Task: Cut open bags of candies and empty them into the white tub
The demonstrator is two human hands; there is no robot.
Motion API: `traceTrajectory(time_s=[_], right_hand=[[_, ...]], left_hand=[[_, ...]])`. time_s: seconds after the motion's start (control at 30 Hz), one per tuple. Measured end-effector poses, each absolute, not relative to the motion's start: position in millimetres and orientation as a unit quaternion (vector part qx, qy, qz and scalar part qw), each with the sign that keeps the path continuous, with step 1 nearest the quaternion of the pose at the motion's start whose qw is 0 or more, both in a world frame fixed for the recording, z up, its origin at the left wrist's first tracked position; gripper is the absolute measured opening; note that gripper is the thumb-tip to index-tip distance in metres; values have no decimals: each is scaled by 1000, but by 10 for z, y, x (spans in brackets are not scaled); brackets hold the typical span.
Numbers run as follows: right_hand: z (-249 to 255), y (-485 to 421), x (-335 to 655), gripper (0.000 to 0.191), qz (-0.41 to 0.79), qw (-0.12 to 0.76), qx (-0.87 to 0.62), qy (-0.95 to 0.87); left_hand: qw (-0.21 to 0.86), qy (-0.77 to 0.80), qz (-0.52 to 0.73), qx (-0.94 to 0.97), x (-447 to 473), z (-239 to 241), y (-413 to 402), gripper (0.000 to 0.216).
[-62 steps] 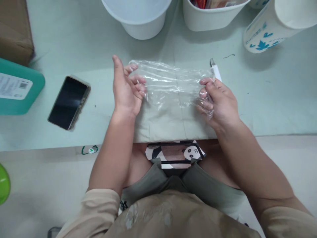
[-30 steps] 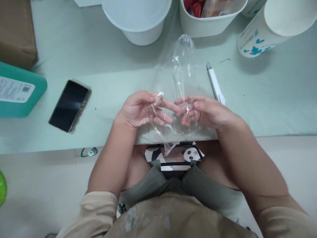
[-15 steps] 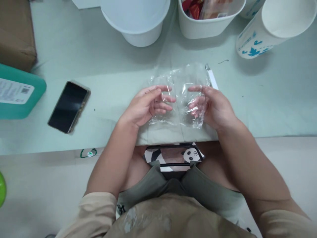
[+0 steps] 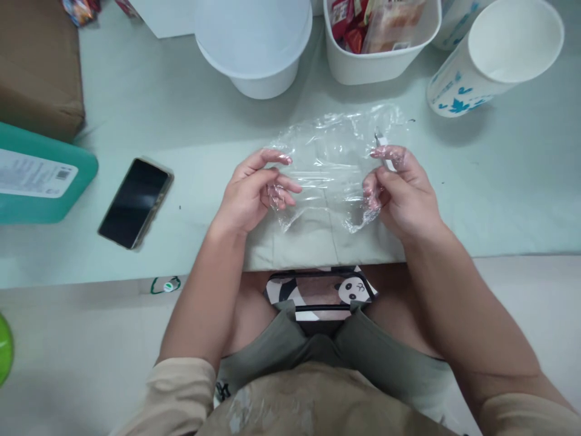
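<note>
The clear, crinkled plastic film point(image 4: 320, 160) at frame centre seems light and slippery, best held by its sides: right hand point(image 4: 406, 191) pinching it, left hand point(image 4: 253, 192) loosely spread.

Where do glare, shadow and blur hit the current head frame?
Head view: thin white glare streaks on the clear plastic film, its outline hard to trace; head view: a soft shadow on the table below the patterned paper cup; head view: wrappers at upper left look smeared.
</note>
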State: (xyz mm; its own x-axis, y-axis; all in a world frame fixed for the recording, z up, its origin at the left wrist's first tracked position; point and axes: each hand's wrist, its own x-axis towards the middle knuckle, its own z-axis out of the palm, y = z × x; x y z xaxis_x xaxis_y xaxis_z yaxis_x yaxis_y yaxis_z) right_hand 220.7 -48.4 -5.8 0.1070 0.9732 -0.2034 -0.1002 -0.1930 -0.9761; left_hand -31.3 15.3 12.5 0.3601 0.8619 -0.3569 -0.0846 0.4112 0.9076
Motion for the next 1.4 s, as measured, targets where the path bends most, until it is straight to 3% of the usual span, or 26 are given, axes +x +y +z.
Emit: traceTrajectory(time_s=[0.17,0.3,0.4,0.5,0.63,0.8,1.0,1.13,1.23,1.33,1.4], right_hand=[[11,-505,2223,7,557,488,-528,-416],[22,-505,2219,11,575,487,-513,-410],[1,-499,2223,4,535,531,-515,-408],[-9,-510,2233,9,504,558,-509,-419],[1,-552,2257,21,369,561,-521,-528],[-31,-584,2339,15,148,450,-566,-675],[-95,-578,2352,47,94,502,-439,-739],[-61,-581,2207,61,207,543,-513,-631],[-19,-560,2122,48,252,542,-586,-547],[-14,-529,2121,20,172,504,-632,-563],[-36,-518,2146,16,90,484,-632,-598]], left_hand=[[747,412,285,438,-384,116,166,33],[713,455,289,448,-349,79,163,12],[697,452,340,442,-333,85,159,9],[692,438,357,451,-337,93,147,12],[605,412,431,527,-360,18,133,22],[445,447,434,643,-394,-65,124,26],[404,412,474,665,-404,-106,167,24],[390,377,467,698,-404,-180,219,46],[376,370,463,712,-375,-204,219,47],[306,324,488,751,-325,-209,187,37],[270,305,511,757,-291,-206,154,36]])
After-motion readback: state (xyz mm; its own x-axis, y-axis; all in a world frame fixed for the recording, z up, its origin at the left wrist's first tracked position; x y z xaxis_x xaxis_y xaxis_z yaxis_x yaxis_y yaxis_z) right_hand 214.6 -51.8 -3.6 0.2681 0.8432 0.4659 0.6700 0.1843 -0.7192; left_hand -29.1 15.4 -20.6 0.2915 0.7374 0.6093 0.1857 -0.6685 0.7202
